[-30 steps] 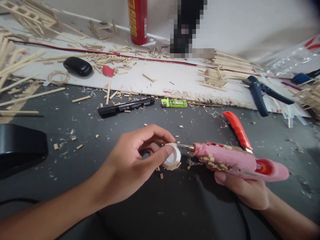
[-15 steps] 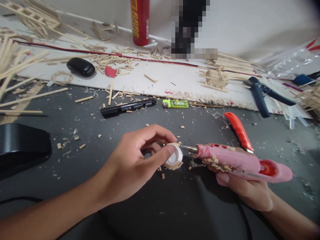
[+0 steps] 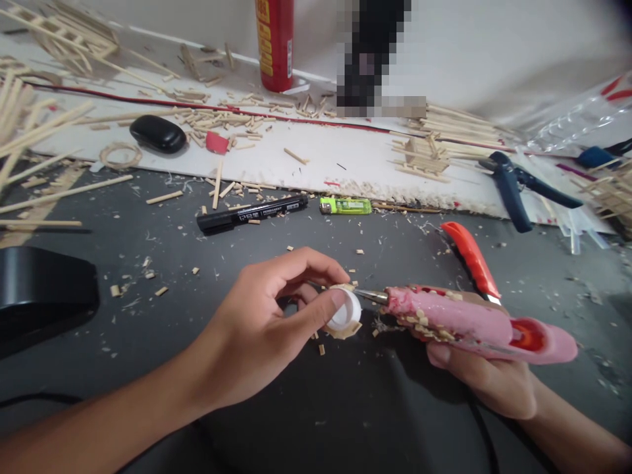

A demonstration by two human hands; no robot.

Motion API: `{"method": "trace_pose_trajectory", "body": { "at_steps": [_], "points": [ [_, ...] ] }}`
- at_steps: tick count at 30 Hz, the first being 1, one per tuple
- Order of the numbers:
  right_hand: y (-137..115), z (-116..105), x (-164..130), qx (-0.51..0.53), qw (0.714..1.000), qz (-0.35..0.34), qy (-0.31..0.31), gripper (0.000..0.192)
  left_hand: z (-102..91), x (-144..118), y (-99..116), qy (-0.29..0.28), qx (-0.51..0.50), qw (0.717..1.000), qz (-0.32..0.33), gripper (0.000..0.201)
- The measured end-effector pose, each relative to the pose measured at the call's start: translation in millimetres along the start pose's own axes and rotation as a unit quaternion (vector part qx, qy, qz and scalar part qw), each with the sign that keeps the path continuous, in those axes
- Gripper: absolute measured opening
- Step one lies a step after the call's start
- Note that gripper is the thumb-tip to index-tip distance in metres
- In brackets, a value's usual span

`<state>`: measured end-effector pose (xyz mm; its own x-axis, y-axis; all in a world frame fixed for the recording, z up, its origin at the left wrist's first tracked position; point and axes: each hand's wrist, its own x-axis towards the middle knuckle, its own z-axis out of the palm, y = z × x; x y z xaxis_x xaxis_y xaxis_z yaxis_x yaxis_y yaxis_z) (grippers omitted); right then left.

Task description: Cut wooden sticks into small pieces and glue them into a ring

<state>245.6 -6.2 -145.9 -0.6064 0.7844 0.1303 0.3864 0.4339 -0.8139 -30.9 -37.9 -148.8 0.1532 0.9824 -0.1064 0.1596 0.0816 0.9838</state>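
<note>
Between thumb and fingers, my left hand pinches a white bottle cap with its hollow side turned up toward me. Small pale wood pieces are stuck along the cap's outer edge. My right hand is wrapped round a pink hot glue gun, whose body is crusted with wood chips and old glue. The gun's metal nozzle points left and reaches the far rim of the cap; whether it touches is too small to tell. My right fingers are partly hidden under the gun.
Behind my hands lie a black marker, a green lighter and a red-handled tool. Dark blue pliers rest at the right on a white board. Wooden sticks and a black object are at left.
The glue gun's nozzle has shifted very slightly left along the cap's rim. My left hand and the cap have barely moved.
</note>
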Motion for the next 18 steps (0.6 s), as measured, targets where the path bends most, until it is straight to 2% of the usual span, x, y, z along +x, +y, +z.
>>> {"method": "trace_pose_trajectory", "body": {
  "at_steps": [4, 10, 18],
  "points": [
    [-1.1, -0.5, 2.3, -0.005, 1.0, -0.018, -0.006, 0.029, -0.6, -0.5, -1.1, -0.002, 0.011, 1.0, -0.005, 0.016],
    [-3.2, -1.4, 2.9, -0.005, 1.0, 0.006, -0.014, 0.03, -0.8, 1.0, -1.5, 0.004, 0.019, 1.0, 0.002, 0.019],
    [-1.6, -1.9, 1.5, -0.015, 1.0, -0.011, -0.013, 0.025, -0.9, 1.1, -1.4, 0.003, 0.025, 1.0, 0.002, 0.017]
  ]
}}
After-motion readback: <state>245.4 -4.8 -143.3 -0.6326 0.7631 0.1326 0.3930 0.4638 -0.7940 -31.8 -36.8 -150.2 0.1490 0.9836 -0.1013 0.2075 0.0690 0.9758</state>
